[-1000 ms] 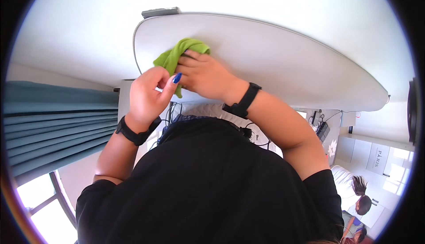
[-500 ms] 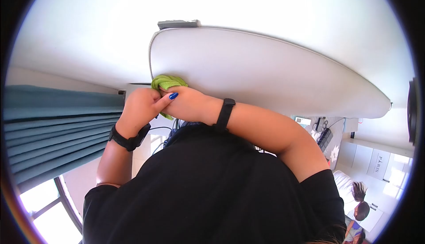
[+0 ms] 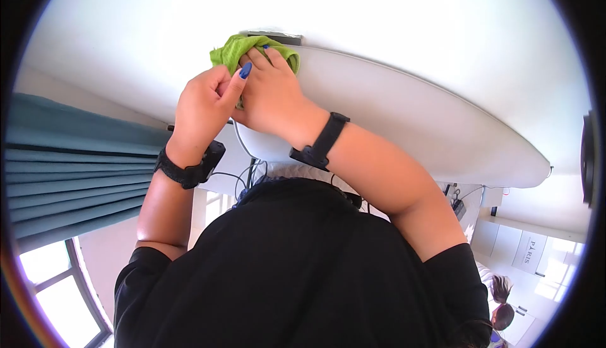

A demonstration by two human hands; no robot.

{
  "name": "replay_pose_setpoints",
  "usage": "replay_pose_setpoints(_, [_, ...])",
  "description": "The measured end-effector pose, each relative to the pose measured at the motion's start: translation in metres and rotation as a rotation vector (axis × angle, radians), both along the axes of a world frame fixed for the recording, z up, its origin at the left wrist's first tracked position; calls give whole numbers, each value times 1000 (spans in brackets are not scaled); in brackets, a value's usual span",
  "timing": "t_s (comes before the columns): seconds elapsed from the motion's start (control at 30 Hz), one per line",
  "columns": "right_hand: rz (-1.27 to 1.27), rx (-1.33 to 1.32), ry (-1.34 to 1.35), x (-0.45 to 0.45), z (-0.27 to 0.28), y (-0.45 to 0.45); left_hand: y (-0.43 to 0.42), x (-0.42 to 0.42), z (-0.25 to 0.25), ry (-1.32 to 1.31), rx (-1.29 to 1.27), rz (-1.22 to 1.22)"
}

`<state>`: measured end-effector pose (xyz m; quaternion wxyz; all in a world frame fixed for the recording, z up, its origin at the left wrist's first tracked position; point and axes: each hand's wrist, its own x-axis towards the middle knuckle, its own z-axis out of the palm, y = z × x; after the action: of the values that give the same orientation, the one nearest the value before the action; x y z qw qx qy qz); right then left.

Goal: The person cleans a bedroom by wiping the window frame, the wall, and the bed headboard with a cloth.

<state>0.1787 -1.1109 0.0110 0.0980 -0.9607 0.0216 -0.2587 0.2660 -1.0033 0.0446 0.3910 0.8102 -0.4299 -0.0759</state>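
A bright green cloth (image 3: 230, 51) is bunched over the upper left corner of a pale padded panel (image 3: 391, 114) with a piped edge, which looks like a headboard. My right hand (image 3: 271, 92) presses the cloth there, fingers stretched over it and partly tucked in its folds. Close against it on the left, my left hand (image 3: 203, 98) has curled fingers and a raised thumb with a blue nail. It touches the cloth, but what its fingers hold is hidden. Each wrist wears a black strap.
A dark grey block (image 3: 278, 37) sits behind the panel's top edge. Teal curtains (image 3: 82, 171) hang at the left above a window (image 3: 63, 291). Cables (image 3: 237, 174) run below my hands. Another person's head (image 3: 503, 316) shows at the lower right, by white cabinets (image 3: 530, 253).
Both hands and the green cloth have moved up the panel's left edge to its top corner. My right hand's fingers, hidden before, now show spread on the cloth.
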Motion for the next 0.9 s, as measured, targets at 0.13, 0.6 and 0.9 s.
replay_pose_setpoints(0.13, [-40,-175,135,-13,-1,4,1,4,-3,-76,251,-21])
replay_pose_setpoints(0.6, [-110,-82,129,-110,-27,6,-24,-57,-9,159,616,-335])
replay_pose_setpoints(0.9, [-275,-199,14,-192,-70,-20,-55,-121,-29,156,548,-611])
